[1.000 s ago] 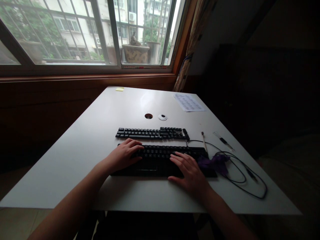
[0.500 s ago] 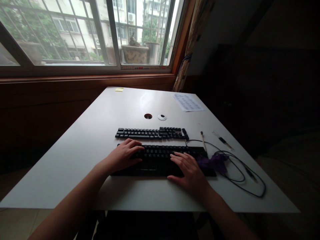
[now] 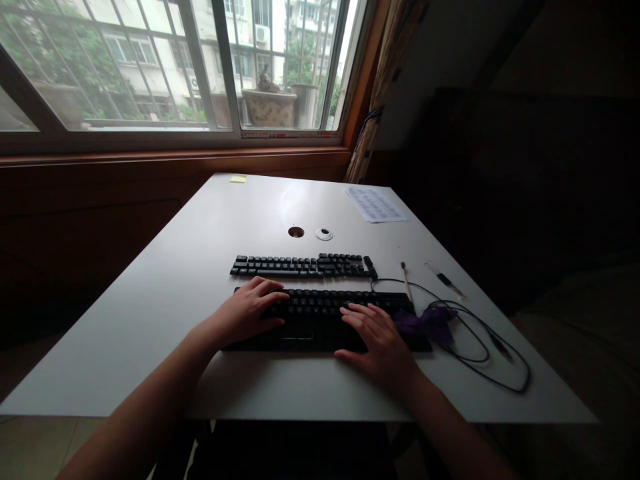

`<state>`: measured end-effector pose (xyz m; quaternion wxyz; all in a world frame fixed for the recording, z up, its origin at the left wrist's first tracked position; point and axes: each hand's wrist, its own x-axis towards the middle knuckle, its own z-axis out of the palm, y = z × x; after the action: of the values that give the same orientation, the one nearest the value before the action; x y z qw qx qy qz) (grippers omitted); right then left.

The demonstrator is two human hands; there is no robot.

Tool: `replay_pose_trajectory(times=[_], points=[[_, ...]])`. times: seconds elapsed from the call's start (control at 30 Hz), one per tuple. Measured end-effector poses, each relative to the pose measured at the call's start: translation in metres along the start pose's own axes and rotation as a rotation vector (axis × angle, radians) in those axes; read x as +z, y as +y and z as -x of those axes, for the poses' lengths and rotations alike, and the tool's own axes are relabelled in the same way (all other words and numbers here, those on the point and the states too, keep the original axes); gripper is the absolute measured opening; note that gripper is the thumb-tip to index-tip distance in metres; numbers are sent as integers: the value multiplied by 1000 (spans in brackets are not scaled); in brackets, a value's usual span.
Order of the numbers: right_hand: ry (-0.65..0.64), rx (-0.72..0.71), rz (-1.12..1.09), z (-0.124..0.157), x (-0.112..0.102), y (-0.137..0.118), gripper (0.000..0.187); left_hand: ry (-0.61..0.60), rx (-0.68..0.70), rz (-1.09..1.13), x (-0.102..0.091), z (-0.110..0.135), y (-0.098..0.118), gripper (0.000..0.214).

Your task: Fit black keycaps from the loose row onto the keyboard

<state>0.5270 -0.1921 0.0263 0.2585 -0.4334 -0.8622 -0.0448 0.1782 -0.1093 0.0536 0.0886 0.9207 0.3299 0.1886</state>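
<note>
A black keyboard (image 3: 313,337) lies near the front of the white table. Keys show along its upper rows, while its lower part looks bare and dark. Over its left end rests my left hand (image 3: 253,307), thumb apart from the fingers, holding nothing I can see. My right hand (image 3: 373,337) lies on the keyboard's right half, fingers stretched over the keys and thumb spread toward the front edge. Just behind the keyboard, black keycaps (image 3: 280,267) sit in rows on the table. A crumpled purple cloth (image 3: 435,325) touches the keyboard's right side, close to my right hand.
A thin brush (image 3: 406,280) leans by the keyboard's right corner. Farther right are a wire-ended tool with a black handle (image 3: 444,279) and a looped black cable (image 3: 500,383). The table (image 3: 125,347) has a round hole (image 3: 296,233), its cover (image 3: 324,234), papers (image 3: 377,205) and a yellow note (image 3: 238,179).
</note>
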Motion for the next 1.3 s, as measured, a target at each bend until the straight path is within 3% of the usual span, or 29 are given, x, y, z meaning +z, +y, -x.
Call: replay_pose_trajectory(times=[1.3], points=[[64,-33,12,2,4,-3,52,-12,-1,3,0,0,1,50]])
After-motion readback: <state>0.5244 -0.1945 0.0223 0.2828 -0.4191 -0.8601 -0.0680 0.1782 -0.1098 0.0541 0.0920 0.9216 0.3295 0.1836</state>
